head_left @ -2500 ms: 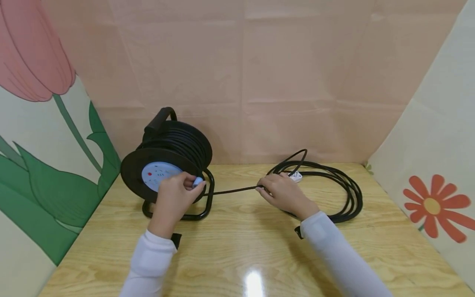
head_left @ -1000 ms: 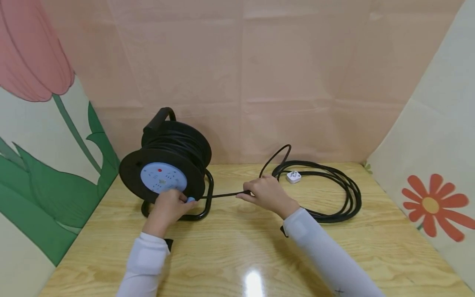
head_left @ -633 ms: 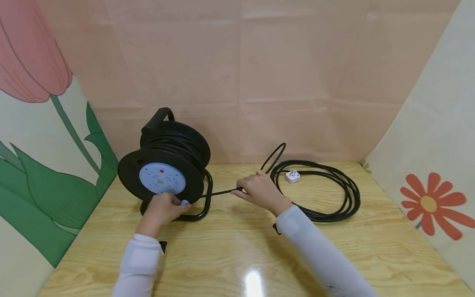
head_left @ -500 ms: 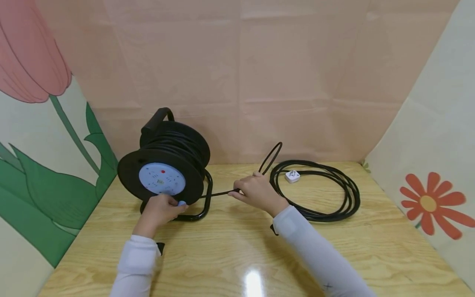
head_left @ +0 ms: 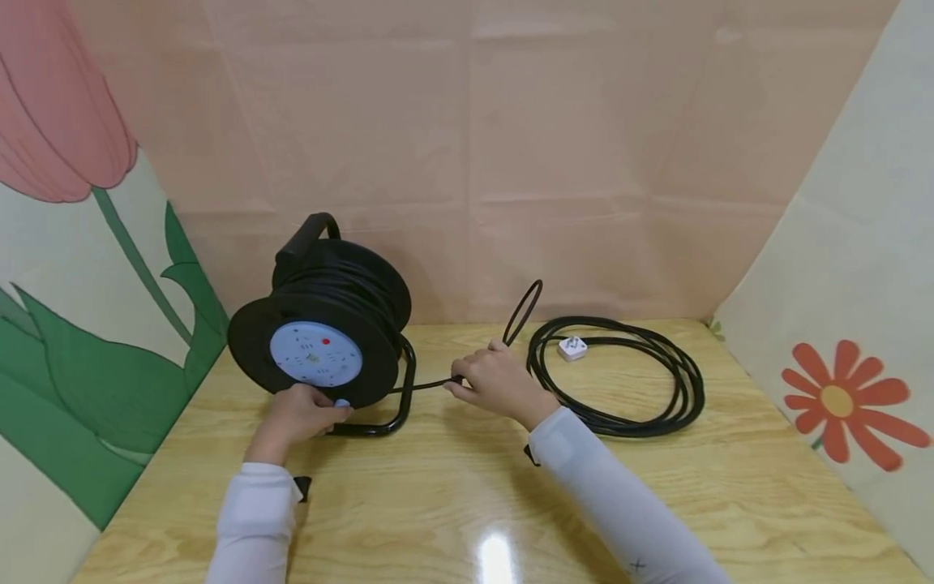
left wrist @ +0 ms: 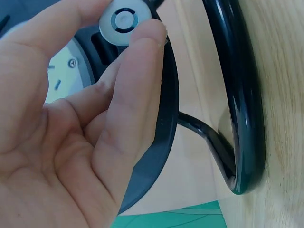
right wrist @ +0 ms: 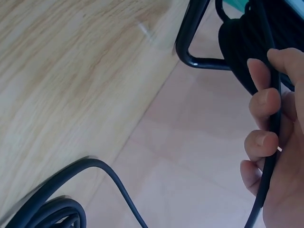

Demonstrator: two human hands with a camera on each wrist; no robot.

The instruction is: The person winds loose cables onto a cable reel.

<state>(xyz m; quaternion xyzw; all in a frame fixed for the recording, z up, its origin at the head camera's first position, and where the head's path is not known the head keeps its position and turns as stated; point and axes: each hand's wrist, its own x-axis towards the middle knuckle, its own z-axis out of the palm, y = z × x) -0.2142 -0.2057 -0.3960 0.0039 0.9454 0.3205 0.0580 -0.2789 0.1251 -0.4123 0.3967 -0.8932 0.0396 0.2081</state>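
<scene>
A black cable reel (head_left: 251, 345) with a pale blue socket panel (head_left: 315, 354) stands at the left in the head view, wound with black cable. My left hand (head_left: 295, 418) pinches the blue crank knob (left wrist: 125, 20) low on the reel's front flange, between thumb and fingertips. To the right, my right hand (head_left: 503, 381) holds the cable (right wrist: 274, 118), which runs across its curled fingers. From there a short taut length enters the reel, while a raised loop (head_left: 527, 304) rises behind the hand. The rest lies as a loose coil (head_left: 693, 389) on the table.
A white plug (head_left: 572, 348) lies inside the coil. The reel's black tube stand (head_left: 397, 418) rests on the wooden table (head_left: 438, 503). A pink backdrop (head_left: 467, 162) rises behind, with painted flower panels on both sides.
My left hand has swung the knob down and to the left, and the panel's red dot has turned clockwise with the reel. My right hand has moved left towards the reel, still holding the cable.
</scene>
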